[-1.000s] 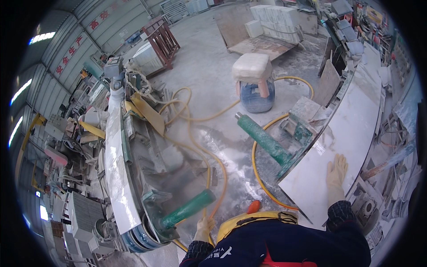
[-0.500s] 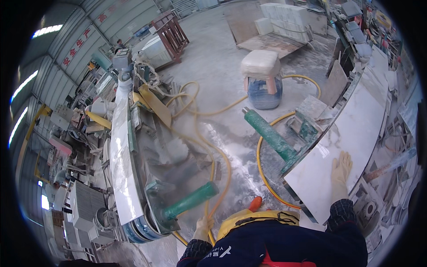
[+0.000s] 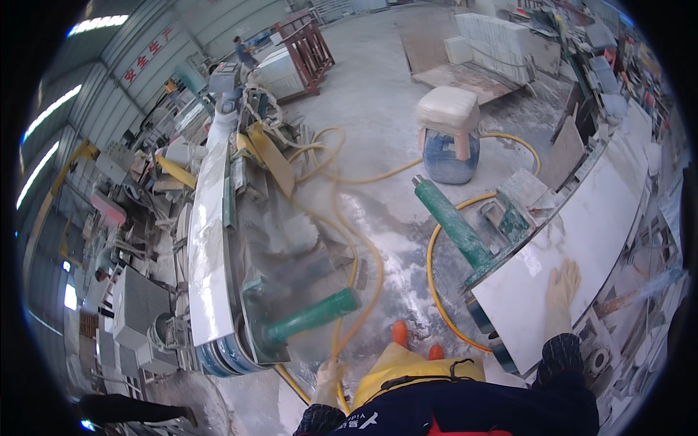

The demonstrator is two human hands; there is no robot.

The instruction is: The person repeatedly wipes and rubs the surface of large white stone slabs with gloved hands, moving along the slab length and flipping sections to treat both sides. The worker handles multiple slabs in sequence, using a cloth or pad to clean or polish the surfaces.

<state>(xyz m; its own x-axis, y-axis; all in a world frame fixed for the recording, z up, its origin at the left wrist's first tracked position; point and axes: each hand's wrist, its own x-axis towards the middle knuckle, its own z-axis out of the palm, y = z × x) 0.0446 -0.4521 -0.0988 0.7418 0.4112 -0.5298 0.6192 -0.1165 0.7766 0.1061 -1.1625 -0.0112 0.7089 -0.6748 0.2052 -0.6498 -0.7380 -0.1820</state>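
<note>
My right hand point(image 3: 560, 298), in a pale glove, lies flat with fingers outstretched on the white marble-like slab point(image 3: 589, 211) at the right. Low in the middle, my left hand point(image 3: 329, 379), gloved too, hangs beside my yellow apron point(image 3: 407, 370). Its fingers are closed round a yellow hose point(image 3: 378, 272), which runs up from it across the floor. A green cylinder point(image 3: 316, 317) sticks out to the left of that hand, beside another long white slab point(image 3: 211, 269). A second green cylinder point(image 3: 451, 218) points away from the right slab's near edge.
A blue plastic drum point(image 3: 451, 156) with a pale wrapped bundle point(image 3: 448, 109) on top stands ahead on the wet floor. Hose loops lie around it. Stone blocks point(image 3: 494, 47) rest on boards farther back. A co-worker point(image 3: 243, 51) is by a dark red rack point(image 3: 305, 43).
The view has shifted, so the surroundings sit a little farther right. More of my orange boots shows. The right hand stays on the slab and the left stays at the hose.
</note>
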